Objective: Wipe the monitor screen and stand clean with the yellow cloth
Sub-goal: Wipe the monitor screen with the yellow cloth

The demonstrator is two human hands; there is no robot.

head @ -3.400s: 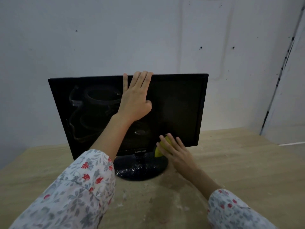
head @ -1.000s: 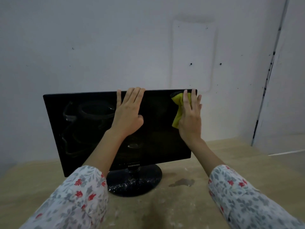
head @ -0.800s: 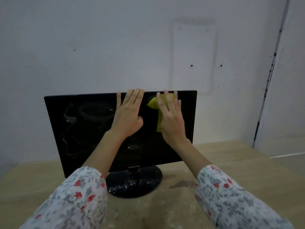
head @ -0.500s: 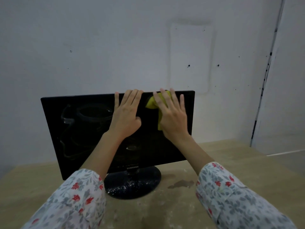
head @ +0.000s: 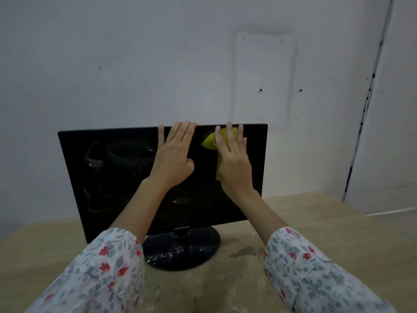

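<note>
The monitor [head: 126, 177] stood on the desk [head: 338, 233], its stand [head: 191, 251] speckled white. The left hand [head: 173, 161] lay flat on the screen, fingers straight; the right hand [head: 234, 163] pressed the yellow cloth [head: 209, 142] (mostly covered) near the top edge. Both forearms hid the lower screen.

The black monitor [head: 126, 177] stands upright on the worktop [head: 316, 222], its dark glossy screen [head: 117, 188] switched off and showing smeared curved marks on its left half. Its round black stand [head: 198, 251] is speckled with white dust or crumbs. The yellow cloth [head: 211, 143], crumpled, lies flat against the upper right part of the screen near the top edge.
</note>
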